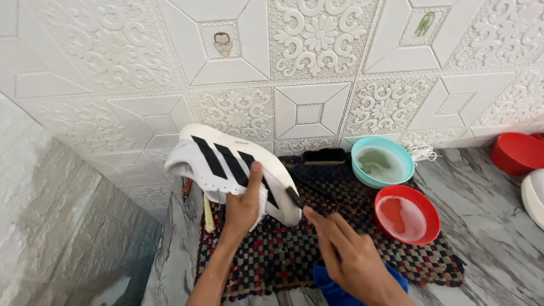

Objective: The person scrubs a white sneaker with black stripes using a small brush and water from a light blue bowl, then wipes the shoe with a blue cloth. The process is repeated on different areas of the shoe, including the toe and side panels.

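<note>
Nearest the camera, a blue cloth lies at the near edge of the checked woven mat, partly under the right wrist.

Left hand: closed around the white sneaker, thumb up along the side panel with the black stripes, fingers hidden behind. The shoe is held off the mat, tilted, over the mat's left half.

Right hand: fingers drawn together, pinching the handle of a small dark brush whose head meets the shoe's lower edge.

Handling judgement: the sneaker looks light, one hand carrying it without strain. The sole appears stiff, the upper soft and yielding, so a grip across the midfoot, as now, seems the firmest hold. If wet, the smooth side panel would likely be slippery. It does not look fragile.

Other items, left to right: a pale stick-like object at the mat's left edge, nature unclear; a dark brush block at the far edge; a turquoise bowl of cloudy water at the far right; a red bowl of soapy water just nearer; white laces beyond; a red container and a white rim at the right.

Surface: grey marbled floor, glossy, apparently slick. Room: white embossed wall panels behind, a rough white surface at the left.
</note>
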